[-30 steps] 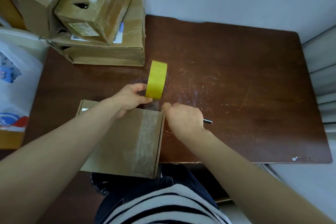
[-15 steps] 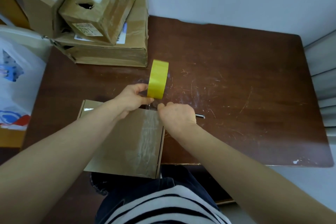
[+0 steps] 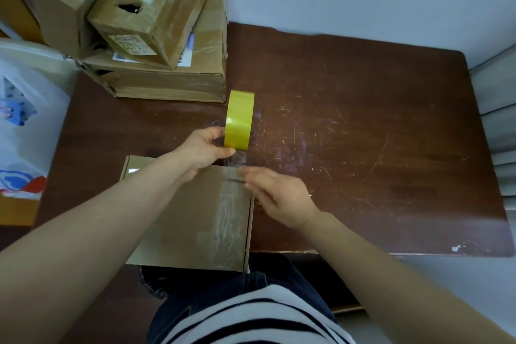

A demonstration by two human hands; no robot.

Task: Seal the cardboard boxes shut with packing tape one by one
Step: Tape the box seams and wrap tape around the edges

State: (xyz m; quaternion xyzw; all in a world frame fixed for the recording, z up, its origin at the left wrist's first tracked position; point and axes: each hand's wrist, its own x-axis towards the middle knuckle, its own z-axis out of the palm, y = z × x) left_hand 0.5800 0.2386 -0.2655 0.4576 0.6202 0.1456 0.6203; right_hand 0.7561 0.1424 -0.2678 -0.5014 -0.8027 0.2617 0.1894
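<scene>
A flat cardboard box [image 3: 178, 220] lies at the table's near edge, with a strip of clear tape [image 3: 229, 220] running down its right side. My left hand [image 3: 203, 152] grips a yellow tape roll [image 3: 239, 120], held upright just beyond the box's far edge. Clear tape stretches from the roll down to the box. My right hand [image 3: 279, 198] is blurred over the box's far right corner. It holds a thin dark tool [image 3: 236, 180] whose tip lies on the tape there.
The dark wooden table [image 3: 377, 148] is scratched and bare on its right half. A stack of taped cardboard boxes [image 3: 167, 64] fills the back left corner. A white plastic bag [image 3: 25, 120] sits off the table's left edge. My lap is below the box.
My right hand has moved left from the table onto the box's far right corner, bringing the thin tool to the tape. My left hand and the roll have stayed in place.
</scene>
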